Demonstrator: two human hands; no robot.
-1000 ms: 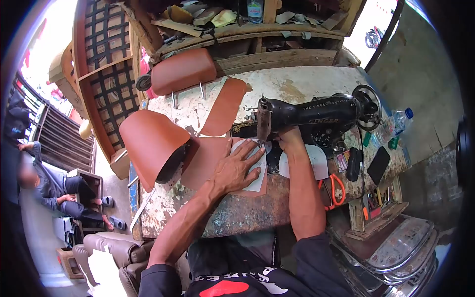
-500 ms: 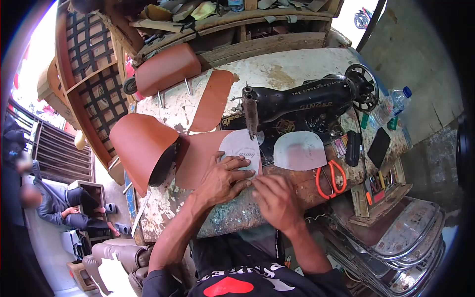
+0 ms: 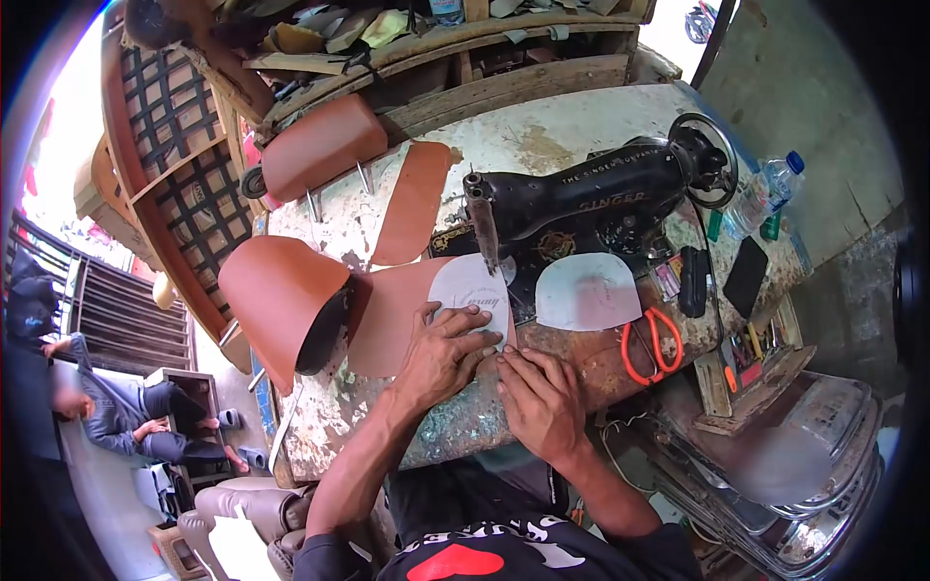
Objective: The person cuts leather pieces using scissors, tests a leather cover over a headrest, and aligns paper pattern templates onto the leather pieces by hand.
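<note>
My left hand (image 3: 448, 344) lies with spread fingers on a white rounded piece (image 3: 470, 288) printed with lettering. Under that piece is a flat sheet of brown leather-like material (image 3: 387, 324). The white piece's top reaches the needle area of a black Singer sewing machine (image 3: 581, 198). My right hand (image 3: 542, 397) is at the lower right corner of the white piece, its fingers pressed together; whatever they pinch is hidden. To the right lies a second white rounded piece (image 3: 587, 292), apart from both hands.
Orange-handled scissors (image 3: 652, 349) lie right of my hands. A large curved brown cover (image 3: 281, 300) stands at left, a brown strip (image 3: 415, 203) and a padded roll (image 3: 325, 145) behind. A phone (image 3: 745, 278) and bottle (image 3: 775, 194) are at right. A person (image 3: 136, 416) sits far left.
The view has shifted slightly. My right fingers have drawn closer together at the white piece's corner, while my left hand stays on it. The seated person has raised an arm.
</note>
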